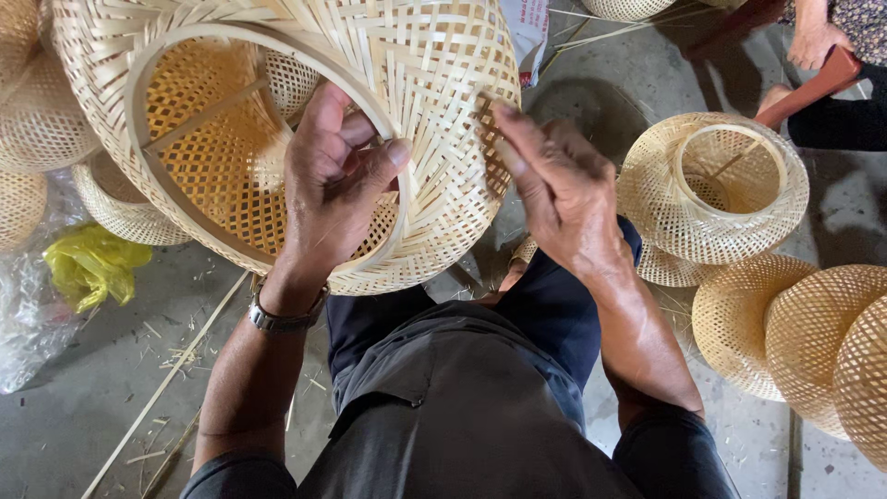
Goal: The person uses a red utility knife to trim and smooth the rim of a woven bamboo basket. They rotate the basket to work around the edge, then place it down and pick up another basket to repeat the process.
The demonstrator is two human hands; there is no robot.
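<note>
We held a large woven bamboo basket (370,111) tilted above our lap, its open mouth turned toward us. Our left hand (333,180) had its grip clamped on the basket's rim hoop (199,217), thumb outside and fingers curled inside. Our right hand (559,189) lay on the outer weave, fingers together and pressing the strips, clamped on nothing. More finished baskets (711,185) sat on the concrete floor (111,370) to our right, and a yellow plastic bag (92,266) lay to our left.

basket (434,111): woven bamboo, matt | watch (282,319): shiny metal | floor (83,416): rough concrete
</note>
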